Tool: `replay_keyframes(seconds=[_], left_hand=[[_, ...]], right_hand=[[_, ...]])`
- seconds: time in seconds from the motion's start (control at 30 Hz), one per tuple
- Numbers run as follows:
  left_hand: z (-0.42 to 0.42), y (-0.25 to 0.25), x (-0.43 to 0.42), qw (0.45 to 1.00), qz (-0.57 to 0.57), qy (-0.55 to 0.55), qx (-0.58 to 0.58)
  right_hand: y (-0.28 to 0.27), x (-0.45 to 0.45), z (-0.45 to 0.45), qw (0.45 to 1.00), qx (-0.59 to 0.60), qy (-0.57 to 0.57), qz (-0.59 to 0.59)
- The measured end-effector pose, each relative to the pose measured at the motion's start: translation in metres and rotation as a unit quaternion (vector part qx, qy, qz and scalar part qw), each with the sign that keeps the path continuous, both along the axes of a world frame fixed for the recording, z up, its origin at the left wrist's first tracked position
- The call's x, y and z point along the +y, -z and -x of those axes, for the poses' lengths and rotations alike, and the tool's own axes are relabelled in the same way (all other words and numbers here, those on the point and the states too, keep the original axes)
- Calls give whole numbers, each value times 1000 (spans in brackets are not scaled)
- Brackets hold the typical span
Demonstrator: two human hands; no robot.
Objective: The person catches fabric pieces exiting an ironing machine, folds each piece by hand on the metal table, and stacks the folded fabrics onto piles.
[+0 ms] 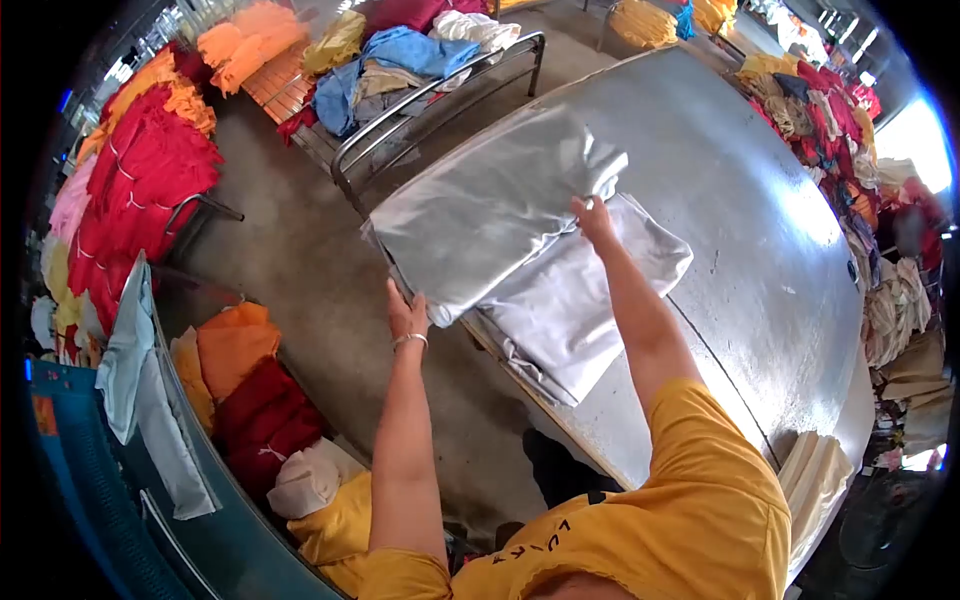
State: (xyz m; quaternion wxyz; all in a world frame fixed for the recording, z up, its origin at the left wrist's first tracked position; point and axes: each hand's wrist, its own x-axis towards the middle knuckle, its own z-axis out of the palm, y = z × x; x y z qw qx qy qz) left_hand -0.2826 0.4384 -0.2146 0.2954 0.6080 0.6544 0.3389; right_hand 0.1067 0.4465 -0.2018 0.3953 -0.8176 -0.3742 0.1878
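A folded, shiny silver-grey cloth [480, 220] lies along the left edge of the metal-topped table. My right hand [594, 222] pinches its bunched right end. At the cloth's near left corner is my left hand [406, 312], fingers stretched out and thumb apart, touching the hanging edge. Whether fingertips reach under that edge is hard to see. Partly beneath the silver-grey cloth rests a folded whitish-lilac cloth [575, 310], its near end by the table edge.
The metal tabletop [740, 200] stretches to the right, with a cream cloth [815, 480] at its near edge. A steel-framed rack [440, 95] holds cloths beyond. Red bundles [140, 190] stand at left, mixed cloth piles [820, 130] at right. Orange cloth [238, 345] lies in a bin at lower left.
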Motion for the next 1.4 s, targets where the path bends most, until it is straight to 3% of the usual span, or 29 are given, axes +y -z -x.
replay_keyframes(seconds=[0.07, 0.1, 0.13, 0.17, 0.2, 0.23, 0.27, 0.3, 0.4, 0.5, 0.53, 0.57, 0.6, 0.63, 0.7, 0.77, 0.9, 0.93, 1.0, 1.03, 1.1, 1.13, 1.17, 1.2, 1.23, 1.27, 1.33, 1.37, 1.4], left_hand=[[23, 4, -35, 996, 65, 47, -37], [42, 15, -59, 998, 6, 38, -53], [70, 30, -86, 996, -58, 12, -59], [102, 60, -117, 970, 13, -24, -241], [139, 79, -149, 905, 49, -76, -415], [163, 55, -189, 973, -58, -70, -213], [190, 10, -228, 984, -67, -110, -125], [219, -37, -266, 986, -59, -154, -38], [325, -114, -386, 929, -134, -340, -59], [440, -133, -514, 816, -183, -546, 58], [485, -127, -556, 766, -221, -604, -13], [526, -116, -603, 727, -184, -661, -5], [568, -105, -651, 686, -145, -713, -3], [606, -98, -697, 649, -28, -757, 77], [664, -96, -762, 599, 23, -766, 233], [711, -98, -811, 579, 99, -756, 288], [801, -81, -867, 495, 189, -713, 459], [818, -86, -869, 492, 196, -710, 464], [867, -77, -876, 547, 188, -740, 342], [882, -76, -873, 568, 165, -724, 354], [882, -68, -870, 603, 129, -694, 372], [865, -62, -867, 624, 91, -690, 355], [839, -56, -864, 640, 53, -686, 341], [795, -43, -864, 637, -8, -653, 410], [738, -71, -855, 700, 39, -637, 321], [685, -50, -858, 710, -55, -597, 369], [571, -54, -871, 777, -67, -555, 291], [526, -89, -878, 745, -58, -575, 333], [470, -75, -908, 700, -1, -673, 240]], right_hand=[[21, -32, 28, 985, 114, -12, -127], [-1, -56, 65, 966, 209, 8, -154], [-16, -76, 104, 974, 142, -32, -174], [-5, -92, 143, 967, 113, -78, -217], [-22, -114, 198, 960, 180, -143, -161], [-20, -135, 255, 923, 285, -241, -98], [-18, -158, 309, 870, 371, -324, -14], [-17, -188, 368, 826, 381, -416, 2], [-52, -278, 513, 666, 360, -651, 47], [-81, -342, 624, 530, 296, -795, -6], [-87, -360, 659, 516, 258, -817, -12], [-95, -379, 692, 505, 219, -835, -14], [-107, -397, 723, 498, 182, -848, -22], [-113, -415, 755, 482, 107, -865, -90], [-106, -444, 813, 455, 76, -871, -168], [-96, -470, 860, 435, 59, -869, -226], [-93, -502, 895, 462, -66, -833, -297], [-86, -501, 897, 458, -65, -835, -297], [-81, -501, 906, 455, -61, -836, -301], [-83, -504, 913, 464, -73, -833, -293], [-90, -509, 907, 473, -97, -834, -268], [-93, -512, 904, 502, -59, -844, -179], [-96, -515, 910, 526, -15, -845, -91], [-98, -521, 923, 545, 38, -837, -6], [-99, -533, 937, 551, 164, -815, 71], [-102, -543, 951, 544, 285, -775, 150], [-105, -542, 987, 511, 365, -721, 292], [-89, -532, 1003, 471, 436, -701, 310], [-74, -520, 1016, 427, 501, -675, 331]])
